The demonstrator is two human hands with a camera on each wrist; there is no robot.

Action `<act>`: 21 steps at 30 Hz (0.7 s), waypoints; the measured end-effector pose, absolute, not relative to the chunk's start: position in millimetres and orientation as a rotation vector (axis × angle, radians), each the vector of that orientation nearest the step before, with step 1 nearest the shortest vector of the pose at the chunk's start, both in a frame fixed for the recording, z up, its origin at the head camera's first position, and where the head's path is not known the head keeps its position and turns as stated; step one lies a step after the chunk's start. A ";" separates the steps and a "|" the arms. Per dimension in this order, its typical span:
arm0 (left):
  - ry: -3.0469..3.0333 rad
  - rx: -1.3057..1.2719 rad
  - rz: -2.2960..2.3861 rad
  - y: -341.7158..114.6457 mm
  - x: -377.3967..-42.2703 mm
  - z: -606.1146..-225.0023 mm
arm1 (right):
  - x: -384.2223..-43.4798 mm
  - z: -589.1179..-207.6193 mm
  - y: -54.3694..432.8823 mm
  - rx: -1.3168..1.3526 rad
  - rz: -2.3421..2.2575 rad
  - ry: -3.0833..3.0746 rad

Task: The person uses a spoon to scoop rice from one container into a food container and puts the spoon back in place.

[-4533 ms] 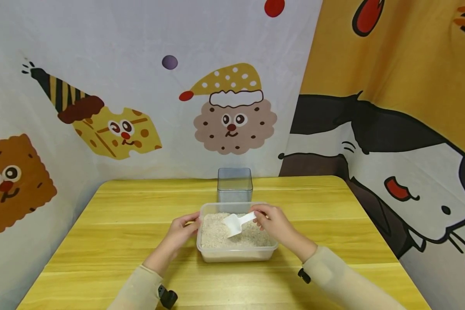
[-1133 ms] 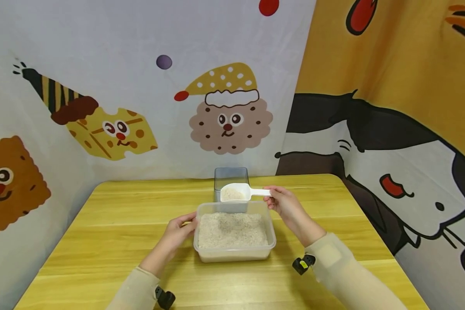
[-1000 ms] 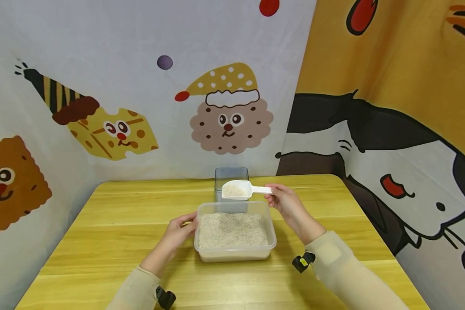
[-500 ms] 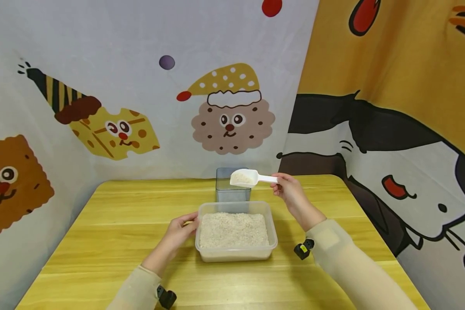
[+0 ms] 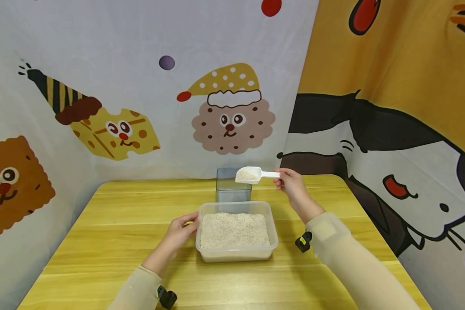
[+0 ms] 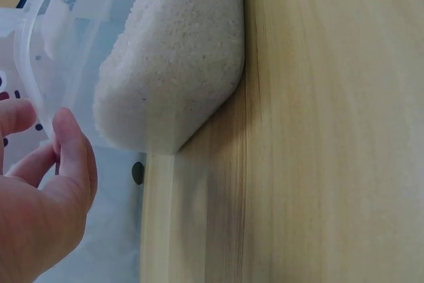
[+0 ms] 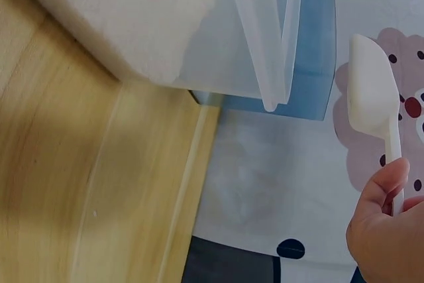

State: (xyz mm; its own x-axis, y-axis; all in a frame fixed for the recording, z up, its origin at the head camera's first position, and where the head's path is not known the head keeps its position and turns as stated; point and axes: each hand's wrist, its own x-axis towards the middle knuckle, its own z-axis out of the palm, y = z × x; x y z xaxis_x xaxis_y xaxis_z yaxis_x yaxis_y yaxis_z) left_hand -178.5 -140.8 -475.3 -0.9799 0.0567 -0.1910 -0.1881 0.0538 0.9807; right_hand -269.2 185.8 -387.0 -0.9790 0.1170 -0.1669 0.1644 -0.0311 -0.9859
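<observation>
A clear plastic container (image 5: 236, 255) filled with rice (image 5: 234, 230) stands on the table. At its left side, my left hand (image 5: 178, 232) holds the rim corner between thumb and fingers, as the left wrist view shows up close. My right hand (image 5: 296, 187) pinches the handle of a white scoop (image 5: 257, 172), with some rice (image 5: 247, 175) lying in its bowl. The scoop is raised, roughly level, over the right part of a bluish see-through square container (image 5: 232, 194) behind the rice container. In the right wrist view, the scoop's underside (image 7: 371, 91) shows.
The yellow wood-grain table (image 5: 139, 206) ends at a cartoon-printed cloth (image 5: 139, 86) at the back. More printed cloth (image 5: 372, 129) hangs along the right side. The rice container's back wall partly overlaps the square container in the head view.
The right hand has lifted the scoop out of the rice, now loaded, then raised it away and slightly right over the square container. The left hand stays at the rim.
</observation>
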 end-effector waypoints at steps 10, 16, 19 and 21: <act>2.148 -0.129 2.039 -140.7 -178.8 -475.5 | -273.0 -385.9 187.0 0.279 -2.156 2.299; 2.151 -0.131 2.039 -140.5 -178.6 -474.6 | -273.9 -383.2 186.6 0.245 -2.104 2.380; 2.149 -0.134 2.038 -140.2 -178.8 -474.4 | -273.8 -381.6 186.5 0.230 -2.088 2.406; 2.151 -0.134 2.038 -140.2 -178.9 -474.6 | -273.9 -380.9 186.4 0.220 -2.064 2.435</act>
State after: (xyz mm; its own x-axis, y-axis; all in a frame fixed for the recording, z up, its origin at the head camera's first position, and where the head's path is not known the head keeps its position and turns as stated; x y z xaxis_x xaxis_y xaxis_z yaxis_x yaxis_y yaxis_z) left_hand -178.9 -140.2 -474.6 -0.9805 0.0551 -0.1884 -0.1852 0.0591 0.9809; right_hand -273.9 186.4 -380.9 -0.9889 0.1421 -0.0445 0.0671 0.1588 -0.9850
